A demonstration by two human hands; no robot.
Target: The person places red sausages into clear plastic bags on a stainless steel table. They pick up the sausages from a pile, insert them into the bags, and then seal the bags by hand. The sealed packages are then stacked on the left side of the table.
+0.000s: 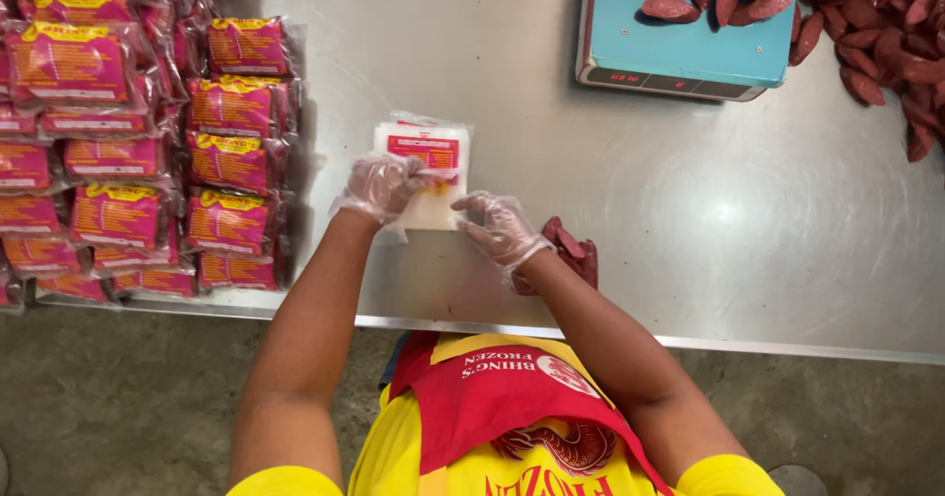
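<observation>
A flat stack of empty clear plastic bags (424,148) with red and yellow labels lies on the steel table (689,220) in front of me. My left hand (382,187), in a thin clear glove, pinches the top bag near its lower edge. My right hand (500,228), also gloved, rests at the stack's lower right corner with fingers curled toward the bag. A few dark red sausage pieces (576,250) lie on the table just right of my right wrist.
Stacked sealed packs of red product (128,142) fill the table's left side. A teal-topped scale (679,33) with several sausages on it stands at the back. A loose pile of sausages (886,43) lies at the back right. The table's front edge runs below my arms.
</observation>
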